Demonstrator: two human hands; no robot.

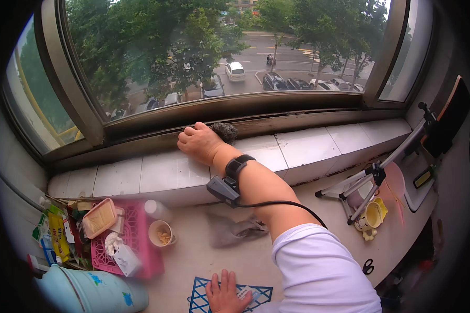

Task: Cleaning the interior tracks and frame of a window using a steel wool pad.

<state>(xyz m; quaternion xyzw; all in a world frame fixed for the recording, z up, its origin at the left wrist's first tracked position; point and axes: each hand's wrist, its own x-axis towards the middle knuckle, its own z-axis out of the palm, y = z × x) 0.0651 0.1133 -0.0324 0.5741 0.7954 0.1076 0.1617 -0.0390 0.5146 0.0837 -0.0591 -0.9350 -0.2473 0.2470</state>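
My right hand (200, 144) is curled at the lower rail of the window frame (266, 126), above the white tiled sill (180, 168). It grips a dark, fuzzy scrubbing pad (224, 133), apparently steel wool, which sticks out along its far side; the rest is hidden by the fingers. Strapped around that wrist is a black device (224, 191) with a cable. My left hand (228, 295) lies palm down, fingers a little apart, on a blue lattice-patterned flat item (199, 291) at the near edge. A label with writing shows beside its thumb.
A crumpled grey cloth (239, 231) lies on the table (196, 258). To the left are a pink basket (152, 250), a paper cup (163, 233) and a light-blue container (98, 291). Rightward stand a tripod (376, 172) and yellow cup (370, 217), with scissors (368, 267) nearer me.
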